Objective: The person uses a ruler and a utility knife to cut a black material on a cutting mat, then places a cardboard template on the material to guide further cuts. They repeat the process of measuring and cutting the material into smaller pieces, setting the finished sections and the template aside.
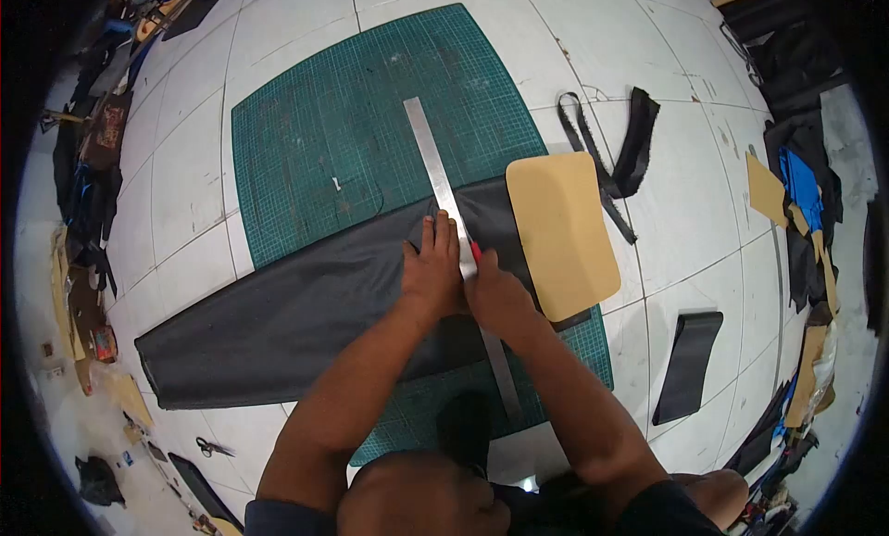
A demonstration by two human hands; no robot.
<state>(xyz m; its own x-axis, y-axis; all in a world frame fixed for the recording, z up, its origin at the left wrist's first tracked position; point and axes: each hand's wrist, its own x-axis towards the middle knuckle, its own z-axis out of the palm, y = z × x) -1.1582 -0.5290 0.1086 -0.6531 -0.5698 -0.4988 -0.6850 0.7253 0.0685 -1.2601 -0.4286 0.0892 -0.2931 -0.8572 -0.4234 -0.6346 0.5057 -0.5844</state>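
A long metal ruler (429, 151) lies across black sheet material (269, 323), which is spread over a green cutting mat (315, 147). My left hand (433, 267) presses flat on the material and the ruler's left edge, fingers stretched forward. On the ruler's right side, my right hand (498, 300) is closed round a red-handled tool (476, 251), whose tip is hidden. A tan rounded rectangular panel (563, 235) rests on the right end of the black material, close to my right hand.
Black strips (637, 142) and a folded black piece (688, 367) lie on the white tiled floor (676, 258) to the right. Scissors (213, 447) are at the lower left. Scraps and materials line both sides.
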